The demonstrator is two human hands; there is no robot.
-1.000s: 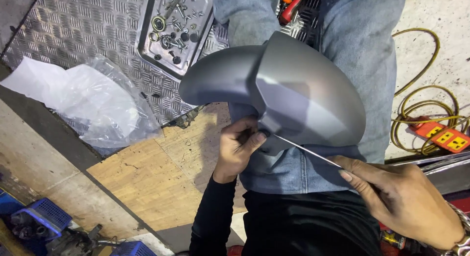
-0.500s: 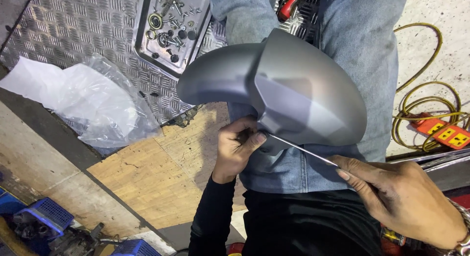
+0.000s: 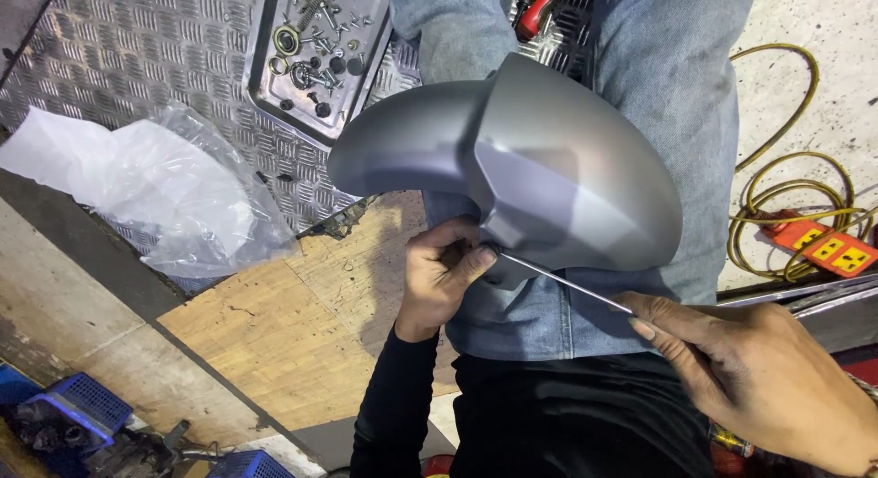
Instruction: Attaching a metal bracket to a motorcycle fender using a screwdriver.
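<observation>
Head view. Clear plastic bag (image 3: 174,199), crumpled, lies left on the tread-plate bench (image 3: 119,57). Steel tray (image 3: 311,53) of screws and washers sits above it. Orange power strip (image 3: 819,247) with yellow labels lies right, beside a coiled yellow cable (image 3: 786,190).

Fender (image 3: 521,162): matte silver-grey, curved, resting across the lap, centre frame.

Left hand (image 3: 444,277): grip closed, pinching the fender's lower edge.

Right hand (image 3: 759,373): grip closed around a thin screwdriver (image 3: 567,281), tip at the fender by the left thumb.
</observation>
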